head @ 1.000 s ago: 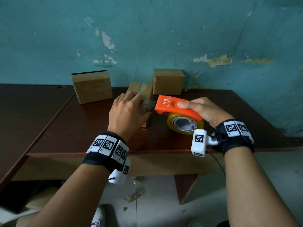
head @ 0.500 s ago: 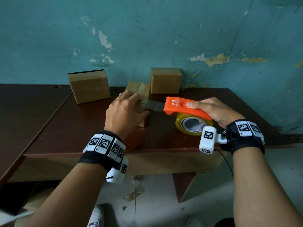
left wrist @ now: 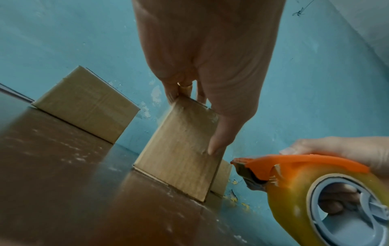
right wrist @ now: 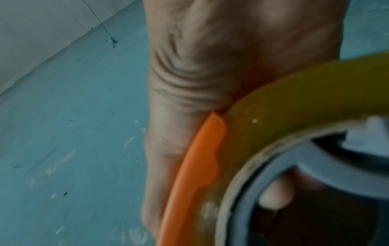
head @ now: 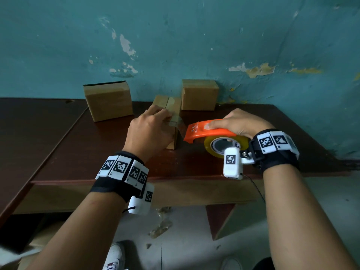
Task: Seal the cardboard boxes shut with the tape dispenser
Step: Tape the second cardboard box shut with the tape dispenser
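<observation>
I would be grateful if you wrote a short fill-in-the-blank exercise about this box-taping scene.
The right hand grips a dispenser coloured ____.
The left hand holds the middle box; in all, ____ boxes stand on the table.
A strip of tape runs from that box to the ____.
Missing words: orange; three; dispenser.

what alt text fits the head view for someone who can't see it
A person's left hand grips a small cardboard box on a dark wooden table while the right hand holds an orange tape dispenser beside it, clear tape stretched between them. Two more boxes stand by the peeling teal wall.
</observation>
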`<action>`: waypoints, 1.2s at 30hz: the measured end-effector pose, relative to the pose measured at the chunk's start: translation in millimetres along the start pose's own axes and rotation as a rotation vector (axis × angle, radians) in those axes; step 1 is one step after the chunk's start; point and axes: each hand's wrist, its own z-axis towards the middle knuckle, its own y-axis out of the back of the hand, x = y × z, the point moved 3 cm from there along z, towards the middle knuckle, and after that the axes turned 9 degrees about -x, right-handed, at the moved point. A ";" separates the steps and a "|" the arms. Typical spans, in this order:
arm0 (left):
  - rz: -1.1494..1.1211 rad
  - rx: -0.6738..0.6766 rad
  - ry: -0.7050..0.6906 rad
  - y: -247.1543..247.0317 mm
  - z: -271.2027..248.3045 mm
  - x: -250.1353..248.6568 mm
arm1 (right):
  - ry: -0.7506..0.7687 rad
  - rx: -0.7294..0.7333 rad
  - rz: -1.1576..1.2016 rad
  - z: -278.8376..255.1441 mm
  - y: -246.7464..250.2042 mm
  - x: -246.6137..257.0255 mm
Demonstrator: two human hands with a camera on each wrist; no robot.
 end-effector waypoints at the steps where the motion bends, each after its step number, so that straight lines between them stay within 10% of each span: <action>1: -0.001 0.005 -0.010 0.0 0.6 1.2 | -0.011 0.003 -0.013 1.2 -1.3 1.6; 36: 0.045 -0.019 -0.015 -8.7 -1.7 5.2 | -0.092 0.152 -0.032 0.5 -14.3 28.4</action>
